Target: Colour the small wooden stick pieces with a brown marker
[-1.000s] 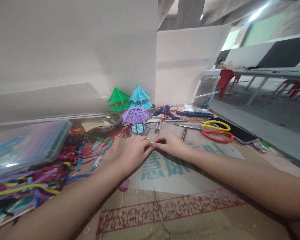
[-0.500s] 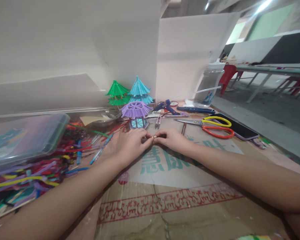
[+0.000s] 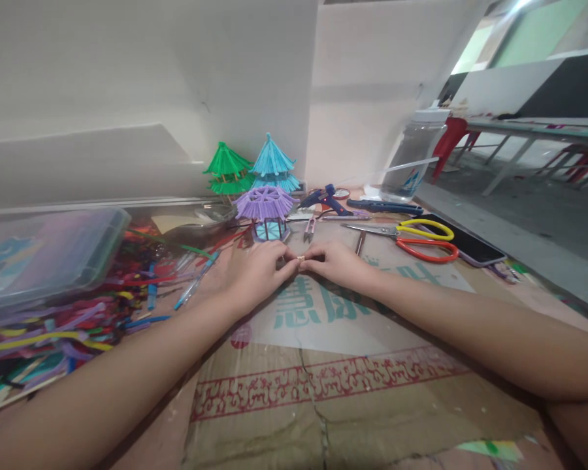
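Observation:
My left hand [image 3: 263, 273] and my right hand [image 3: 337, 264] meet fingertip to fingertip over the printed cardboard [image 3: 372, 411]. Between both sets of pinched fingers is a tiny pale piece [image 3: 300, 258], too small to name. Just behind the hands stands a small pavilion model with a purple roof [image 3: 265, 203] and a light blue base. A light blue pavilion model [image 3: 273, 160] and a green one [image 3: 228, 166] stand behind it, near the wall.
On the right lie scissors [image 3: 406, 236] with yellow and red handles, a phone [image 3: 465, 241], a utility knife [image 3: 385, 207] and a glue gun [image 3: 327, 199]. A water bottle [image 3: 411, 156] stands behind. Pipe cleaners [image 3: 83, 326] and a plastic box [image 3: 53, 251] fill the left side.
The camera view has tipped down slightly, so objects sit higher in the picture. Both hands keep the same pinch, with the pale piece still between them.

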A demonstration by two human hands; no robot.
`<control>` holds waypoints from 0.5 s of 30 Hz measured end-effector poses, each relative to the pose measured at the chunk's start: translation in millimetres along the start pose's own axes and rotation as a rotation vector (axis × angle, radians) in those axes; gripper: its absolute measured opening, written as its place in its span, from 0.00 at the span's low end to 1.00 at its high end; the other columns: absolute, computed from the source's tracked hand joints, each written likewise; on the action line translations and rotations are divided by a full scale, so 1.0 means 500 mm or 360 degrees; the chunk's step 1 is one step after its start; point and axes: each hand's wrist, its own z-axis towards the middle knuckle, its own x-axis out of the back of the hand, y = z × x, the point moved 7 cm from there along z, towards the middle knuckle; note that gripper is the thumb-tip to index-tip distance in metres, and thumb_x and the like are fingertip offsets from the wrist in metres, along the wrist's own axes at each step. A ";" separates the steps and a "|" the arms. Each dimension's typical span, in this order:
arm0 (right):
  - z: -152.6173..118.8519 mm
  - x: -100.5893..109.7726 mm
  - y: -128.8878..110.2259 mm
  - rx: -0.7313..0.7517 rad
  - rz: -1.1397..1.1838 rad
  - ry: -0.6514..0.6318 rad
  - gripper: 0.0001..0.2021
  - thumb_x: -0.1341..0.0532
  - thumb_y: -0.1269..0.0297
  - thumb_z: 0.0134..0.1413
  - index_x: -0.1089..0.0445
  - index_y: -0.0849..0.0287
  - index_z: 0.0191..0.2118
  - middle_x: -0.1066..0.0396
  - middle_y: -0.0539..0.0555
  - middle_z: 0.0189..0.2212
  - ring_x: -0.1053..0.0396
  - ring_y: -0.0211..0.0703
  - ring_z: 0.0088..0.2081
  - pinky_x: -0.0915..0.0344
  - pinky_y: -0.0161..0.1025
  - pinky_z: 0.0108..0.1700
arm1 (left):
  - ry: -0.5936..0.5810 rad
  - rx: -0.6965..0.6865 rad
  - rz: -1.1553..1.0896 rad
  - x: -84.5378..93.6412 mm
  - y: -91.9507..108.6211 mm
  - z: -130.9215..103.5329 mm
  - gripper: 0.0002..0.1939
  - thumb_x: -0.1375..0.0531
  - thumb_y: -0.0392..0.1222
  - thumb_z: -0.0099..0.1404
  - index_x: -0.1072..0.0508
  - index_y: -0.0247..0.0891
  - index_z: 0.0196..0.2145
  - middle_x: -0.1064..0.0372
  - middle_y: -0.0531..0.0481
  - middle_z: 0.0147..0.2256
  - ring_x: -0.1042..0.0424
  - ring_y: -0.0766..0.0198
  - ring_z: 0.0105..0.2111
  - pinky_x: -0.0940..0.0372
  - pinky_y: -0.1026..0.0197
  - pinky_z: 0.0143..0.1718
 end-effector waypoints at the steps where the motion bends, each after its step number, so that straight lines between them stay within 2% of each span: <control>1: 0.001 0.000 -0.001 0.0024 -0.0012 0.0003 0.06 0.35 0.69 0.58 0.19 0.61 0.33 0.21 0.53 0.30 0.28 0.42 0.34 0.37 0.36 0.38 | -0.0004 0.0006 -0.0003 -0.001 -0.001 0.000 0.07 0.38 0.43 0.69 0.25 0.39 0.33 0.24 0.50 0.35 0.26 0.57 0.39 0.37 0.55 0.42; 9: 0.002 -0.003 -0.001 0.0083 -0.0091 -0.0018 0.06 0.34 0.68 0.58 0.19 0.61 0.32 0.23 0.53 0.29 0.29 0.42 0.33 0.39 0.36 0.36 | -0.0023 -0.0039 0.0057 -0.002 -0.006 -0.003 0.08 0.39 0.44 0.70 0.24 0.39 0.34 0.23 0.49 0.36 0.26 0.57 0.39 0.36 0.55 0.42; 12: 0.003 -0.003 -0.004 0.0125 -0.0120 -0.0020 0.07 0.34 0.68 0.58 0.19 0.62 0.32 0.23 0.53 0.29 0.30 0.41 0.33 0.39 0.36 0.37 | -0.0041 -0.0106 0.0124 0.002 -0.005 -0.001 0.08 0.40 0.44 0.71 0.22 0.39 0.36 0.23 0.49 0.37 0.26 0.57 0.39 0.36 0.55 0.43; 15: 0.004 -0.004 -0.005 0.0137 -0.0103 -0.0015 0.07 0.35 0.69 0.58 0.19 0.62 0.31 0.24 0.53 0.28 0.30 0.41 0.33 0.39 0.36 0.37 | -0.0059 -0.0084 0.0239 0.011 -0.016 0.004 0.09 0.41 0.44 0.72 0.21 0.40 0.38 0.22 0.48 0.39 0.25 0.56 0.41 0.36 0.54 0.46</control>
